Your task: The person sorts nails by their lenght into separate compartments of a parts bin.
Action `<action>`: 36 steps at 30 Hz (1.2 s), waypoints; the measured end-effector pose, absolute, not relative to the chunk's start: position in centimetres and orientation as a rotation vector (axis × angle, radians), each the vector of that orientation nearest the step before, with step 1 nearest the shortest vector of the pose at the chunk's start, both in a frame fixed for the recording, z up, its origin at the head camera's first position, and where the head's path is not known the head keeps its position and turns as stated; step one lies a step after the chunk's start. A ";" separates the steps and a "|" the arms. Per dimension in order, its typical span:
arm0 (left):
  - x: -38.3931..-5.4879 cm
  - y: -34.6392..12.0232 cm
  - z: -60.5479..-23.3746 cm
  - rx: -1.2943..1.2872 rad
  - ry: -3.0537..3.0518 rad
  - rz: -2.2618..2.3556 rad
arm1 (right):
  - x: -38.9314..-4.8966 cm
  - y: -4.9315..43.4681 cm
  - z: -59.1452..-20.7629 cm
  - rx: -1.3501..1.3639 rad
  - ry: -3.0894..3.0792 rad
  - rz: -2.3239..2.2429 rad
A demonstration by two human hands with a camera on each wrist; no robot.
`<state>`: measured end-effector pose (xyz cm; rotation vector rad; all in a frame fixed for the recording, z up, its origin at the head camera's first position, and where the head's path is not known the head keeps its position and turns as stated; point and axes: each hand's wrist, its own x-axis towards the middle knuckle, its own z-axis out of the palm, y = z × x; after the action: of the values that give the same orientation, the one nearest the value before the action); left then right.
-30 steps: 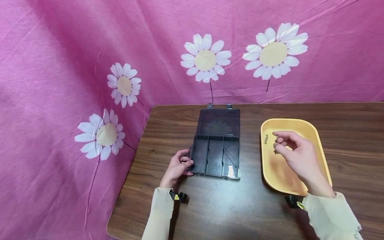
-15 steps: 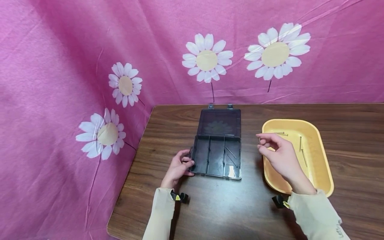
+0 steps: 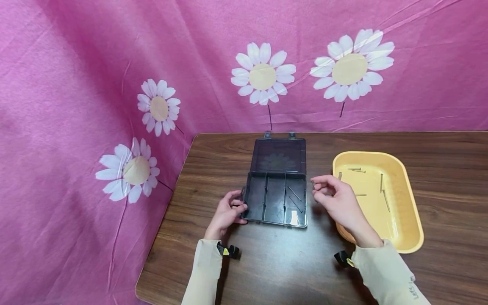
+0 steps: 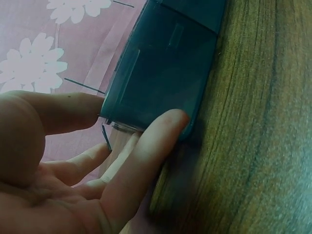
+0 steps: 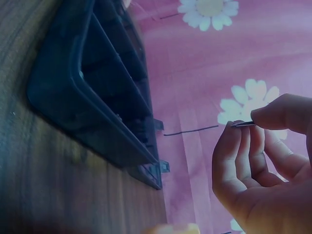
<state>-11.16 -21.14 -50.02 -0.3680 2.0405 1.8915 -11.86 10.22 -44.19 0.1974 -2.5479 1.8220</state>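
A dark translucent compartment box (image 3: 274, 203) lies on the table with its lid (image 3: 279, 156) folded back behind it. My left hand (image 3: 225, 214) grips the box's left end, thumb at one corner and index finger at the other, as the left wrist view shows. Two nails (image 3: 295, 193) lie in the box's right compartment; the other two compartments hold nothing visible. Just right of the box, my right hand (image 3: 335, 202) pinches a thin nail (image 5: 243, 124) between thumb and fingertips. It stands roughly upright in the head view, partly covered by the fingers.
Right of the box stands a yellow tray (image 3: 413, 220), with several nails (image 3: 381, 183) scattered over its floor. My right forearm crosses its near left corner. A pink flowered cloth (image 3: 213, 76) hangs behind the wooden table (image 3: 267, 262) and along its left side.
My right hand has moved left from over the yellow tray to beside the box, carrying the nail. More nails in the tray now show. My left hand and the box have stayed put.
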 end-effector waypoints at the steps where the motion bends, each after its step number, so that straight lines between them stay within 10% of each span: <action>1: -11.2 -21.2 -50.0 -0.371 2.037 1.891 | -11.8 10.1 -44.3 0.194 -2.546 1.837; 36: -11.1 -21.2 -49.9 -0.386 2.001 1.909 | -11.4 7.6 -47.3 0.229 -2.799 1.684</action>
<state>-11.13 -21.17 -49.86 -0.3864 2.0006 1.9087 -11.40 7.62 -47.31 0.2288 -2.7995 1.6843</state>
